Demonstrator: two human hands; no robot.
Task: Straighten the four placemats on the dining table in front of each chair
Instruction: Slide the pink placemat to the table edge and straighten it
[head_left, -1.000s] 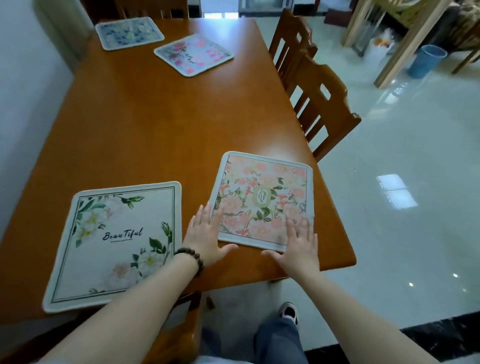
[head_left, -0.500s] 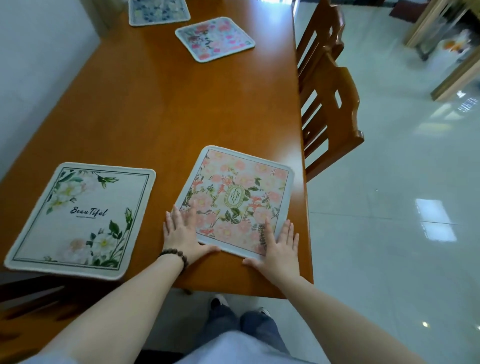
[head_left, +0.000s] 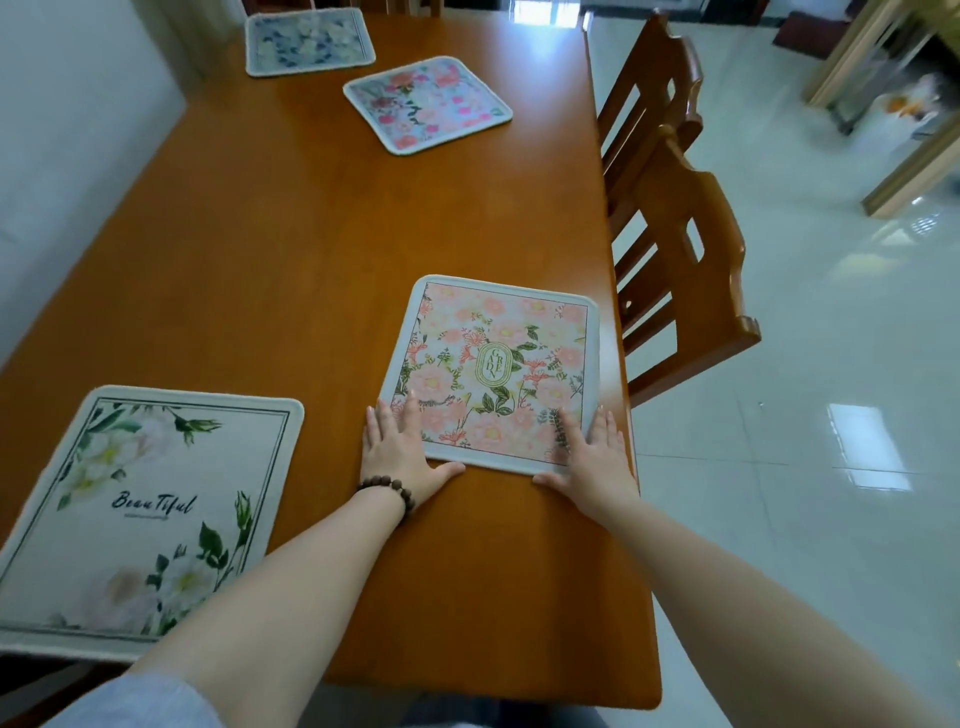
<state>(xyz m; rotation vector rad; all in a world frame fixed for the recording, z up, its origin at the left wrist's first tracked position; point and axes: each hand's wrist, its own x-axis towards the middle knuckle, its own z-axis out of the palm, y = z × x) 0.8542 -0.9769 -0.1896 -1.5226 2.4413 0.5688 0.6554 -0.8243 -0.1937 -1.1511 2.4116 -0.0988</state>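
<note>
From my remote seat, the white "Beautiful" placemat (head_left: 156, 514) runs off the left frame edge, and its near right corner lies under the left forearm (head_left: 291, 571). The left hand (head_left: 400, 457) covers the near left corner of the pink "Garden" placemat (head_left: 498, 364); the right hand (head_left: 592, 462) covers its near right corner. I cannot read the small print under "Beautiful". The blue placemat (head_left: 309, 41) is blurred, pattern unclear. The far chair (head_left: 649, 98) is partly hidden behind the near chair (head_left: 685, 270). Items at top right are smeared beyond identification.
</note>
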